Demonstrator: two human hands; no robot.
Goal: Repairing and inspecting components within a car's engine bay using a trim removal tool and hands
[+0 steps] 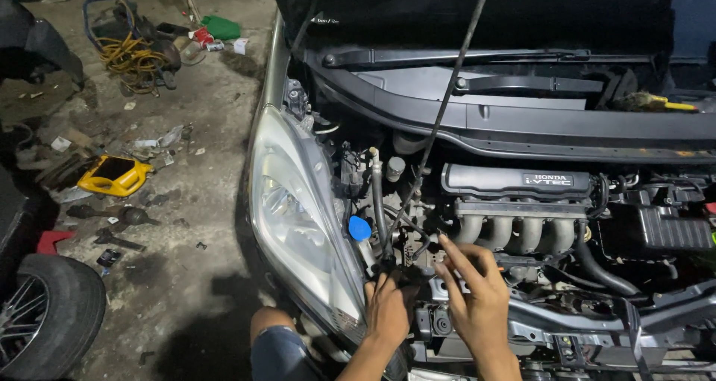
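My left hand (388, 306) grips the prop rod (440, 120); right hand (477, 295) open over the engine (522, 209); oily concrete floor (201, 202), tyre (45, 314) at eight o'clock.

Left hand (386, 306) at prop rod (440, 120) base; right hand (477, 295) beside it, fingers (451, 250) spread, above engine (522, 202).

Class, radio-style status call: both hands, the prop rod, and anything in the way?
Left hand at prop rod base, grip hidden. Right hand open, fingers spread over engine. Hoses crowd the rod's foot.

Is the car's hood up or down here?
Up: the hood is raised, a prop rod stands under it, and the engine is exposed.
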